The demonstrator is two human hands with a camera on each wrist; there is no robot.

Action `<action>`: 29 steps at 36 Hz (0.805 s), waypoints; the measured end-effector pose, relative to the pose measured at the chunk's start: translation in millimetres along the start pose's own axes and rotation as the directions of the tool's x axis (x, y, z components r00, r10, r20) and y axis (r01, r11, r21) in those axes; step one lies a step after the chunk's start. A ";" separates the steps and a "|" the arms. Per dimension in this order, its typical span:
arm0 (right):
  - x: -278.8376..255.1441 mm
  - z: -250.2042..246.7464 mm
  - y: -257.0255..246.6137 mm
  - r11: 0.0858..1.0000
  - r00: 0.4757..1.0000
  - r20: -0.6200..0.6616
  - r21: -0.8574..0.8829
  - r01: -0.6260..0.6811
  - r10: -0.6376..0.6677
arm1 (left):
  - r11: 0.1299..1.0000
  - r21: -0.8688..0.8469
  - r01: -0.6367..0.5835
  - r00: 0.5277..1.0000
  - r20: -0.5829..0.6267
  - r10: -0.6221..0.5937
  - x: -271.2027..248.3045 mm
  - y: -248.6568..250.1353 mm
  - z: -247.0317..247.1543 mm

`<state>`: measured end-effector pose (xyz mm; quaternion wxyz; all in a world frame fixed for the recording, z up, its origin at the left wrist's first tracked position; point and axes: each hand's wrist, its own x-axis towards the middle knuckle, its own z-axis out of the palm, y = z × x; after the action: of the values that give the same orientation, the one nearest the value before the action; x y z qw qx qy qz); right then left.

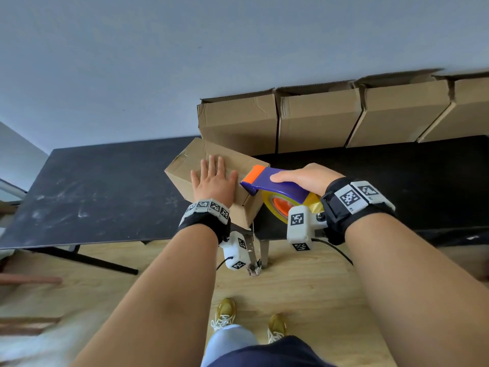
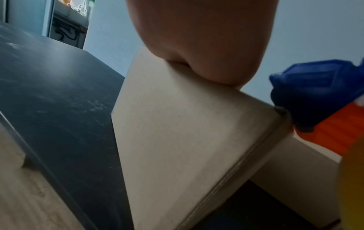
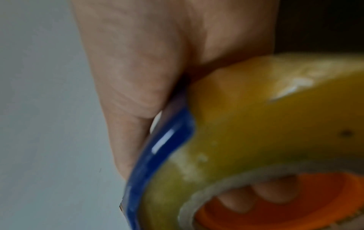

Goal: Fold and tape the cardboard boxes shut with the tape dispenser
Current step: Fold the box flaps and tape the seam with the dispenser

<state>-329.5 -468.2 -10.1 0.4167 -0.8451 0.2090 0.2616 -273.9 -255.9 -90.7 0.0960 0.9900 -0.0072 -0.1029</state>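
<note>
Left hand (image 1: 214,178) lies flat, fingers straight and spread, palm pressing down. Right hand (image 1: 304,181) is curled in a grip, thumb extended forward.

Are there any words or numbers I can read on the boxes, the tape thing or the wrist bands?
No words or numbers can be read.
Wrist bands: black-and-white square code patterns only; tiny marks beside them are too small to read.
Cardboard box: plain.
Tape dispenser: no label visible.
</note>
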 end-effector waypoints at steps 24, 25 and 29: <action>-1.4 -5.0 23.9 0.991 1.000 -0.004 -0.133 -0.008 0.007 | 0.999 -0.052 0.008 1.000 -0.025 -0.009 1.2 -1.4 -2.2; -0.6 -4.3 22.3 0.991 1.000 -0.008 -0.130 0.003 -0.004 | 0.997 -0.072 -0.006 0.999 -0.042 0.003 -0.5 -1.5 -3.4; 1.7 -4.3 18.8 0.993 1.000 -0.009 -0.120 0.020 -0.021 | 0.976 -0.179 -0.122 0.992 -0.049 0.115 -13.8 1.0 -7.5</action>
<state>-337.7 -482.5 -20.1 0.3668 -0.8720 0.1866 0.2650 -285.9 -255.0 -80.5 0.1920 0.9767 -0.0547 -0.0782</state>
